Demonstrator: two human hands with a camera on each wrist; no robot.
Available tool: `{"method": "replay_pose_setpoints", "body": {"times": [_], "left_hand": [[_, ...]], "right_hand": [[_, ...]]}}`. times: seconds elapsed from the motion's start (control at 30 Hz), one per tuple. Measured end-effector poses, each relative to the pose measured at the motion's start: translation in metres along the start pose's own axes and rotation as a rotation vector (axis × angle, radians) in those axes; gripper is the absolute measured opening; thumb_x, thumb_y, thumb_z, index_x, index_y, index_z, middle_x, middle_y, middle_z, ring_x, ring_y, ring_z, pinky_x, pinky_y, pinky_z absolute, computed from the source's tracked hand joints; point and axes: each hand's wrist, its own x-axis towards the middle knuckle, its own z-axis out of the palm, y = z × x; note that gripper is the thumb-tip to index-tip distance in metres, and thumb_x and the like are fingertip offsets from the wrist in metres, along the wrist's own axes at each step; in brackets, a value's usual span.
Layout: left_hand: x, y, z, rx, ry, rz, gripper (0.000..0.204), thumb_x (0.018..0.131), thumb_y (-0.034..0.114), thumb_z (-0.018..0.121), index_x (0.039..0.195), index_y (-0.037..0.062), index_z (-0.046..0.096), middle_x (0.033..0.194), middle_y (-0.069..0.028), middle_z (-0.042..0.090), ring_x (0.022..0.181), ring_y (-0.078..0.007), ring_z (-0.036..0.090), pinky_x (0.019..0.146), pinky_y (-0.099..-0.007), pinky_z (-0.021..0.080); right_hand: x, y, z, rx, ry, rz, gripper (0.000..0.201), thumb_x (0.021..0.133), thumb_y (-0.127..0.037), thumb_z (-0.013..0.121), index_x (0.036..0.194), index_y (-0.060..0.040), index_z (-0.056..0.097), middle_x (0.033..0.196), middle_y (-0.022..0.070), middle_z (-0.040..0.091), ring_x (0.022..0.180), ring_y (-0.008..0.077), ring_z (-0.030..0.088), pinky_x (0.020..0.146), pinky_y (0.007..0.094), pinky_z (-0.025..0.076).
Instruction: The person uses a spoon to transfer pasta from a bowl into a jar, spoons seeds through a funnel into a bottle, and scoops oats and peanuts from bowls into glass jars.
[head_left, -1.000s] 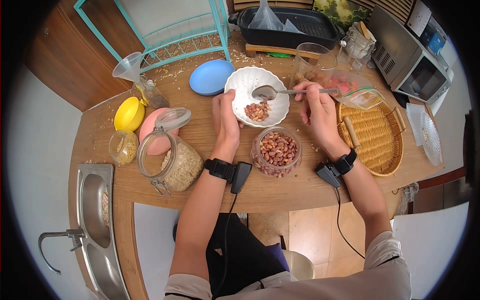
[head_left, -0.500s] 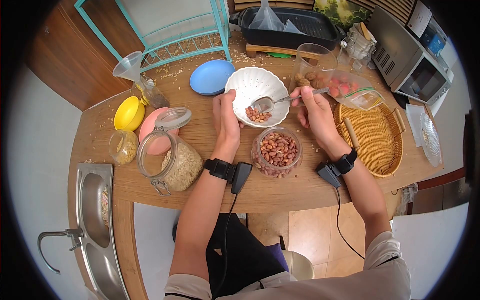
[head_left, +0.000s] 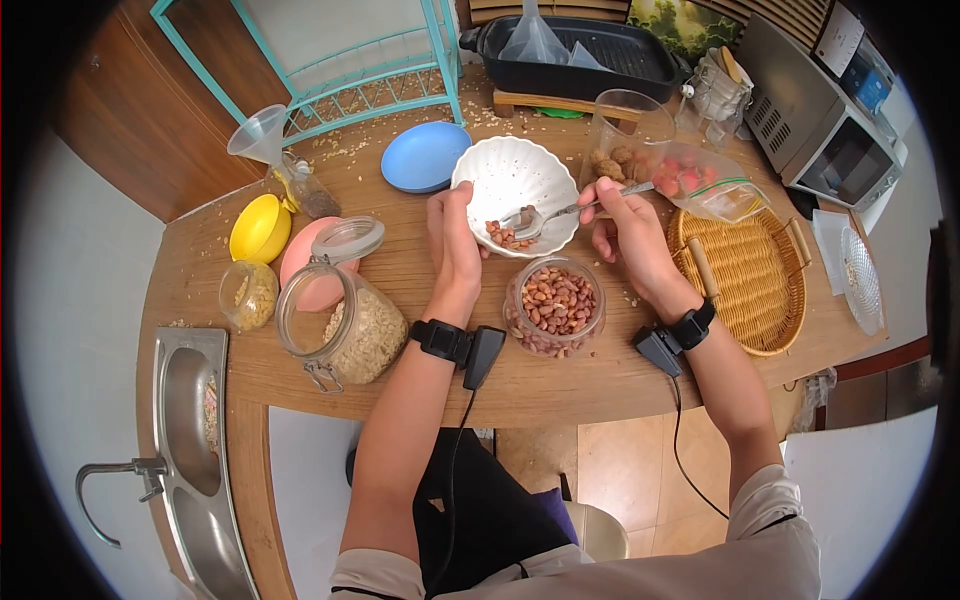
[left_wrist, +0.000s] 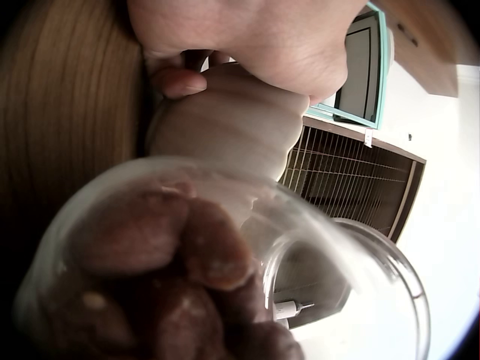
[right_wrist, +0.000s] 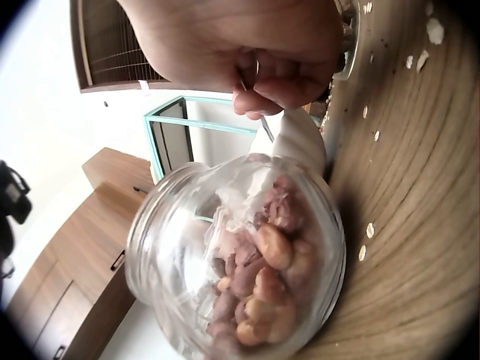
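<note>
A white fluted bowl [head_left: 515,180] stands on the wooden table with a small heap of peanuts [head_left: 505,238] low on its left side. My left hand [head_left: 455,235] grips the bowl's left side, thumb at the rim, and in the left wrist view its fingers curl under the bowl wall [left_wrist: 225,120]. My right hand [head_left: 632,230] pinches the handle of a metal spoon [head_left: 575,208], whose tip lies among the peanuts inside the bowl. Right in front of the bowl is an open glass jar [head_left: 555,305] full of peanuts, also large in the right wrist view.
A clip-top jar [head_left: 345,325] of oats stands left of my left forearm. A blue bowl [head_left: 420,158] sits behind it, a yellow bowl [head_left: 258,228] further left. To the right lie a wicker tray [head_left: 745,285] and a zip bag [head_left: 735,195]; oat flakes are scattered about.
The spoon has dropped from above the bowl into the peanuts, and the heap has shifted left. My right hand has lowered slightly; my left hand stays on the bowl, now tilted slightly.
</note>
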Motion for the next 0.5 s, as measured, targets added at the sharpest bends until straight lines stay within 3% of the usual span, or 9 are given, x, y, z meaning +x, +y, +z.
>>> {"method": "replay_pose_setpoints", "body": {"times": [0.5], "left_hand": [[0.0012,-0.0003,-0.0012,-0.077,-0.038,0.011,0.052,0.088,0.046,0.057,0.108,-0.0008,0.047,0.083,-0.0083,0.054,0.057,-0.0098,0.049,0.042,-0.0232,0.035]], "right_hand": [[-0.0013,-0.001,0.0005,0.079,0.085,-0.02,0.039,0.105,-0.041,0.042,0.1,-0.0065,0.061,0.084,-0.0007,0.057,0.051,0.0061,0.046,0.044,0.0212,0.034]]}}
